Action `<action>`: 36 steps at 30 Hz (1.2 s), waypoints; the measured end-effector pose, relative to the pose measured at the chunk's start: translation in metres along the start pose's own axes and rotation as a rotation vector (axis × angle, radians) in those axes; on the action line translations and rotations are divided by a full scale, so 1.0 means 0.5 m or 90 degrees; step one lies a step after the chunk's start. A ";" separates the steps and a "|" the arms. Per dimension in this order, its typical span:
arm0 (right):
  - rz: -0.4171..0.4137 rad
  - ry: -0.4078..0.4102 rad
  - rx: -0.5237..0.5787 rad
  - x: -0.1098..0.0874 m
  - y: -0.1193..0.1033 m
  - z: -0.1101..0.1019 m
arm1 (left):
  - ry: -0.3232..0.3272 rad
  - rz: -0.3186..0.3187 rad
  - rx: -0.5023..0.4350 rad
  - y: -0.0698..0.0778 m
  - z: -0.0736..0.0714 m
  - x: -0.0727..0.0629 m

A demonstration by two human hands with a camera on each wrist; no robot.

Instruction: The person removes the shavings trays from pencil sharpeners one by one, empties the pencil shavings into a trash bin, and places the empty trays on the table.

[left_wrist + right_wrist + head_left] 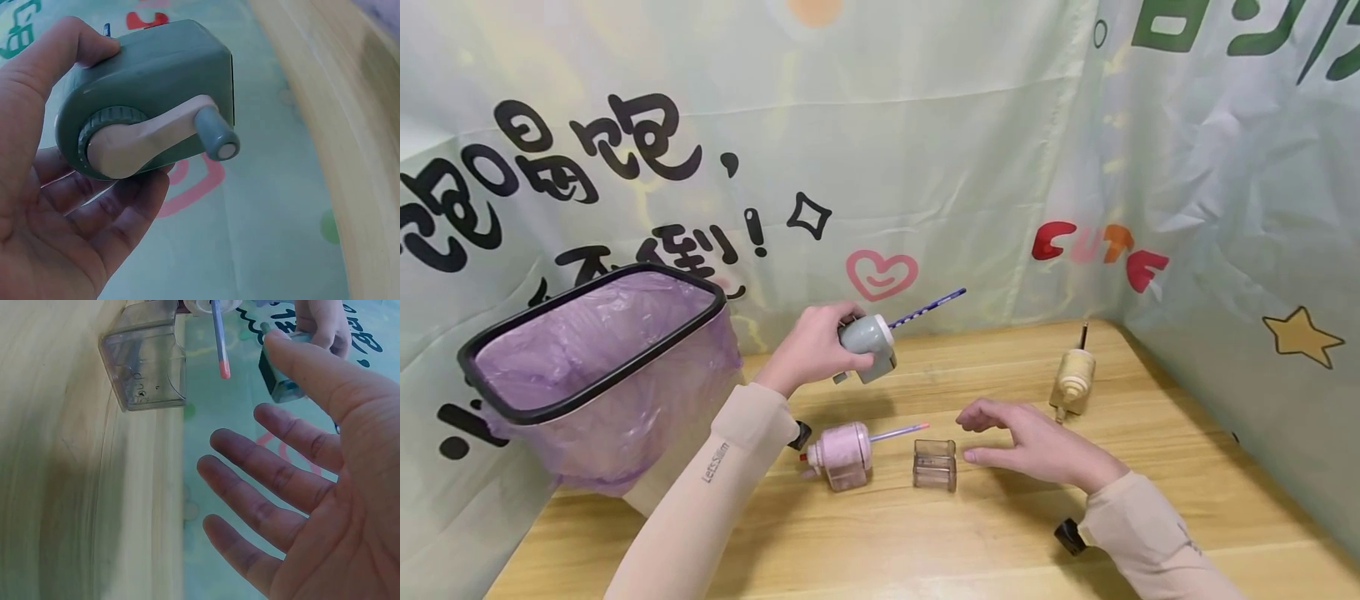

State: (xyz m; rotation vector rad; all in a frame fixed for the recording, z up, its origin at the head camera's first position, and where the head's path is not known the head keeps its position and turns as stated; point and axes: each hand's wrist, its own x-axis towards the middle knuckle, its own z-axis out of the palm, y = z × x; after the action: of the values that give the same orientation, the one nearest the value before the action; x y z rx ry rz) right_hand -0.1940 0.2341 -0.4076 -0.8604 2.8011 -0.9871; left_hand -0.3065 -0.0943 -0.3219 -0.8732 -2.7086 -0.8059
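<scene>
From my head camera, my left hand [820, 346] grips a grey-green plastic crank sharpener [867, 337] above the pale wooden table [985, 542], and a dark-blue patterned pencil [927, 308] slants out of its front. Below it stands a rounded pink sharpener [844, 454], its slim lilac pencil [891, 433] pointing towards a smoky transparent plastic box [935, 475]. My right hand [1030, 437] is just beside that box, fingers apart; beyond it stands a cream sharpener [1075, 375] (something dark and thin pokes up from it). A black-rimmed bin lined with lilac plastic [685, 383] is at left. From my left wrist, thumb and fingers clasp the grey-green body, its pale crank [165, 129] facing me. From my right wrist, my fingers spread loosely, near the transparent box.
</scene>
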 end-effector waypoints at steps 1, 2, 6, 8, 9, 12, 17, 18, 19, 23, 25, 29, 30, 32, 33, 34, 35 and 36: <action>-0.001 0.001 0.001 0.000 0.000 0.000 | 0.005 0.003 -0.003 0.001 -0.001 -0.003; -0.002 0.002 0.002 0.000 0.001 0.001 | 0.010 0.005 -0.008 0.002 -0.003 -0.006; -0.007 0.001 0.000 -0.001 0.004 0.005 | 0.023 0.005 -0.037 0.003 -0.007 -0.019; -0.007 0.000 -0.001 -0.002 0.006 0.008 | 0.030 0.001 -0.049 0.002 -0.009 -0.028; -0.007 -0.001 -0.001 -0.002 0.006 0.009 | 0.034 -0.001 -0.056 0.002 -0.010 -0.033; -0.010 -0.001 0.000 -0.001 0.008 0.011 | 0.046 -0.007 -0.064 0.004 -0.015 -0.047; -0.014 -0.005 0.001 0.001 0.005 0.013 | 0.062 -0.013 -0.066 0.005 -0.024 -0.067; -0.014 -0.006 -0.001 0.001 0.003 0.013 | 0.064 -0.013 -0.069 0.004 -0.025 -0.071; -0.014 -0.007 -0.002 0.001 0.000 0.014 | 0.066 -0.014 -0.073 0.003 -0.027 -0.075; -0.024 -0.008 -0.009 0.001 -0.012 0.016 | 0.080 -0.002 -0.094 0.002 -0.029 -0.092; -0.025 -0.008 -0.009 0.002 -0.017 0.017 | 0.086 0.007 -0.099 0.003 -0.031 -0.100; -0.024 -0.007 -0.010 0.003 -0.024 0.019 | 0.086 0.012 -0.106 0.009 -0.034 -0.116; -0.023 -0.007 -0.011 0.003 -0.027 0.021 | 0.085 0.011 -0.109 0.010 -0.035 -0.121; -0.030 -0.004 -0.016 0.002 -0.032 0.023 | 0.086 0.011 -0.114 0.012 -0.035 -0.131; -0.030 -0.003 -0.018 0.003 -0.035 0.024 | 0.087 0.011 -0.116 0.013 -0.035 -0.136; -0.030 -0.001 -0.017 0.003 -0.038 0.026 | 0.088 0.012 -0.118 0.014 -0.034 -0.141; -0.034 0.001 -0.016 0.004 -0.042 0.027 | 0.090 0.015 -0.118 0.015 -0.034 -0.145; -0.039 0.003 -0.017 0.004 -0.045 0.028 | 0.091 0.017 -0.117 0.017 -0.033 -0.150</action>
State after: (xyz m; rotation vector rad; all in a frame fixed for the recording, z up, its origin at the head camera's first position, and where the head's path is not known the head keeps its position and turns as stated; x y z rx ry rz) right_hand -0.1816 0.2108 -0.4050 -0.9539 2.8137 -0.9626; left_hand -0.2408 -0.1340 -0.3289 -0.8496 -2.5252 -1.0814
